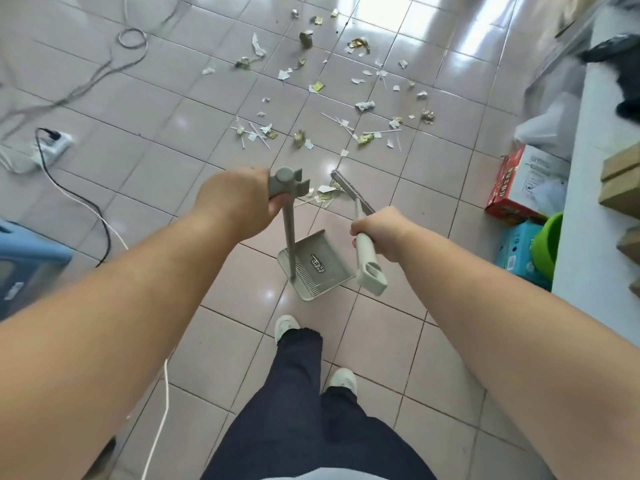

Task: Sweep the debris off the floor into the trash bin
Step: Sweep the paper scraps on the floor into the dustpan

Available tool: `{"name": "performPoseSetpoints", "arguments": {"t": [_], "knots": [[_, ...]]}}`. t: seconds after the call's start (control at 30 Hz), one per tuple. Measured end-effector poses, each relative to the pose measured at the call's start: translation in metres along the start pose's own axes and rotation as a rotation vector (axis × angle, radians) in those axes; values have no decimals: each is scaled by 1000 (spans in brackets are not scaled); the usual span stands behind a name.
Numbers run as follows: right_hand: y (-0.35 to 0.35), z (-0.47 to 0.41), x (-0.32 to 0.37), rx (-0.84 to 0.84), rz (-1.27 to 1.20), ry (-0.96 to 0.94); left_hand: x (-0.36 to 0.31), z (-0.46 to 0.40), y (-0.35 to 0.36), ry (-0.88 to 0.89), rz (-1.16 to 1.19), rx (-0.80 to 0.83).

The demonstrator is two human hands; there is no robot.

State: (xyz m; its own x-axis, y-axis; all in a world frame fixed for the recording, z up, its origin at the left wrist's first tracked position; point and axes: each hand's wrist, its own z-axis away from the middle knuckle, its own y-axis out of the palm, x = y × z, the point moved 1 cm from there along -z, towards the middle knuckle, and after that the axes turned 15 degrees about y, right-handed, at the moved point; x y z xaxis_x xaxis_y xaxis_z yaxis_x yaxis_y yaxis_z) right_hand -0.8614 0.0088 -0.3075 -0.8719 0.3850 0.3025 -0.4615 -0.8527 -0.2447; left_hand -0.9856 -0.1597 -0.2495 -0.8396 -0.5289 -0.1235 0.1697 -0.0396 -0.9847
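Sweeping barely begun; debris (332, 98) scattered across the tiles, upper centre of frame.
Dustpan (317, 263), centre, appears empty; left hand (239, 202) grips its upright handle; right hand (379, 232) grips broom (349, 192), whose head touches the nearest scraps; trash bin not identifiable.
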Motion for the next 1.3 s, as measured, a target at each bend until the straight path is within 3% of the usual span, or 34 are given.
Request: {"name": "performPoseSetpoints", "arguments": {"t": [0.53, 1.0, 1.3], "knots": [[55, -88, 104, -130, 31, 33, 130, -95, 4, -153, 8, -4], [45, -144, 166, -159, 52, 105, 199, -151, 25, -190, 97, 138], [70, -169, 169, -112, 89, 145, 210, -149, 39, -186, 130, 126]]}}
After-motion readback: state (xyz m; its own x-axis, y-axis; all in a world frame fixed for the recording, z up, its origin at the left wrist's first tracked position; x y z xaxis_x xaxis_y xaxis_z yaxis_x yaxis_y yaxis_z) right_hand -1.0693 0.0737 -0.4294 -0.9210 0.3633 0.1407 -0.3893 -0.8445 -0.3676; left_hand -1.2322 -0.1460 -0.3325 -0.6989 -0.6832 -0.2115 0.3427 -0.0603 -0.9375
